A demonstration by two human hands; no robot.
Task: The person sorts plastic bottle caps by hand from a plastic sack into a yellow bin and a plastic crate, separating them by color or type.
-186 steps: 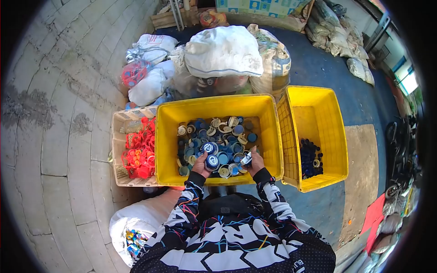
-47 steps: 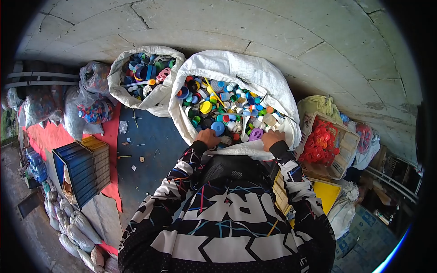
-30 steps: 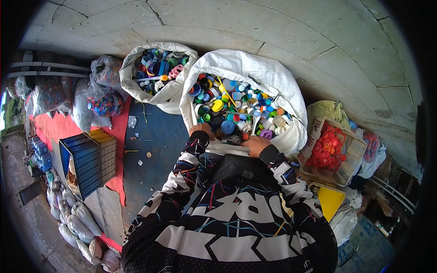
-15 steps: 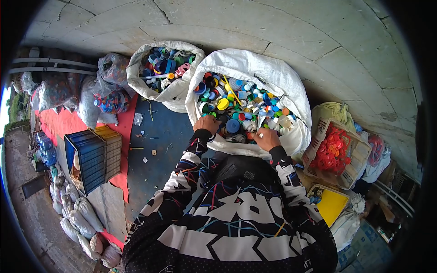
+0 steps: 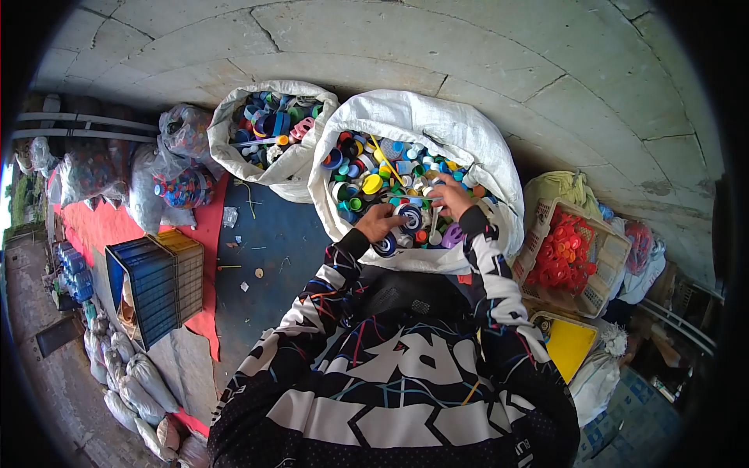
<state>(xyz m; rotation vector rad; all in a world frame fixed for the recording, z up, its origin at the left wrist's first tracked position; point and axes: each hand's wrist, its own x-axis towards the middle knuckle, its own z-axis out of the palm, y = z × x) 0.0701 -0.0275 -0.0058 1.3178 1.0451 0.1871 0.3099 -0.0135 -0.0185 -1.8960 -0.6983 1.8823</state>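
Observation:
A large white woven sack (image 5: 499, 179) full of mixed plastic bottle caps (image 5: 394, 168) stands open in front of me. My left hand (image 5: 379, 223) is over the near left part of the caps, its fingers closed on a dark blue lid (image 5: 408, 214) with a pale ring. To the right, my right hand (image 5: 452, 196) reaches over the caps with its fingers drawn together near a white cap. What lies between those fingertips is too small to make out. A yellow cap (image 5: 372, 184) and a purple cap (image 5: 452, 235) lie among the others.
A smaller sack of caps (image 5: 275, 125) stands to the left. Red plastic pieces fill a beige crate (image 5: 615, 269) on the right, near a yellow tray (image 5: 567, 349). A blue and yellow crate (image 5: 160, 277) is at left. The concrete wall (image 5: 374, 47) rises behind the sacks.
Both hands have moved from the sack's near edge farther in over the caps. The dark blue lid is now at my left fingers, and a purple cap has come into sight.

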